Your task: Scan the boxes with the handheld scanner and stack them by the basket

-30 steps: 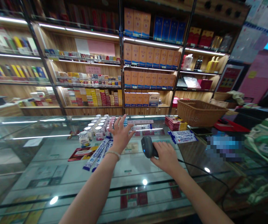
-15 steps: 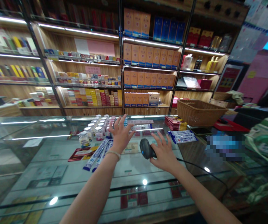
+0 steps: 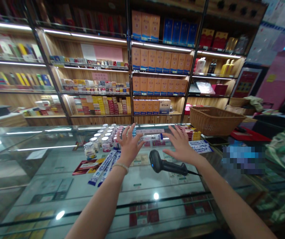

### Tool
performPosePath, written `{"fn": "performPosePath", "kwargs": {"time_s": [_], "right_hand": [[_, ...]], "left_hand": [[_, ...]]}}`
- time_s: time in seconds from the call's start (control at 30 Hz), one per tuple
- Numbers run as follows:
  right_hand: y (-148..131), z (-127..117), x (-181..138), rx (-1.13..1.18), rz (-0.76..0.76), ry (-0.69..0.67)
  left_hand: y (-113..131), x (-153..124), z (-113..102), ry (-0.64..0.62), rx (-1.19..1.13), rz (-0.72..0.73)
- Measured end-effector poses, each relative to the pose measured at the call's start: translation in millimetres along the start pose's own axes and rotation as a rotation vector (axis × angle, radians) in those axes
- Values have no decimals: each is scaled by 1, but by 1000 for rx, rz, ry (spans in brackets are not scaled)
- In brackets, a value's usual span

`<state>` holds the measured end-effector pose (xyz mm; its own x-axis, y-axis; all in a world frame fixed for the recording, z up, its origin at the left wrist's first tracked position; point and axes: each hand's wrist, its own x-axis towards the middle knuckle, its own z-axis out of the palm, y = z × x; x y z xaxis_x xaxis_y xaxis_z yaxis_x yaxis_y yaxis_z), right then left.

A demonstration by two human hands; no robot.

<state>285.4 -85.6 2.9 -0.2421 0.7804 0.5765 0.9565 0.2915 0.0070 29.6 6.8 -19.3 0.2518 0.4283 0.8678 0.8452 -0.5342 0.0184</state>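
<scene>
right hand (image 3: 182, 146): a moment ago it was wrapped round the scanner. Now it has let go and lifted past it, with fingers spread wide, holding nothing.
scanner (image 3: 166, 164): lies by itself on the glass desk (image 3: 45, 186), just on the near side of the right hand. Its cord runs off to the right.
left hand (image 3: 129, 146): same spot as before, open, fingers apart, above the blue packets (image 3: 105, 164) and near the little jars (image 3: 99, 142).
what it means: the scanner is put down, and both hands are free.
</scene>
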Motion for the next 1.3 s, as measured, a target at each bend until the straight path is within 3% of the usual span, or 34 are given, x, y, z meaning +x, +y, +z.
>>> {"fn": "performPosePath", "kwargs": {"time_s": [0.1,0.23,0.53,0.8,1.3], "right_hand": [[11,10,22,-67,-26,117],[16,31,36,-95,-73,156],[20,48,47,-158,-242,280],[12,64,36,-178,-210,524],[9,52,28,-26,-67,431]], "left_hand": [[1,0,0,-4,12,10],[2,1,-1,-13,24,20],[3,3,-1,1,30,48],[6,3,-4,5,34,87],[10,2,-4,17,24,92]]}}
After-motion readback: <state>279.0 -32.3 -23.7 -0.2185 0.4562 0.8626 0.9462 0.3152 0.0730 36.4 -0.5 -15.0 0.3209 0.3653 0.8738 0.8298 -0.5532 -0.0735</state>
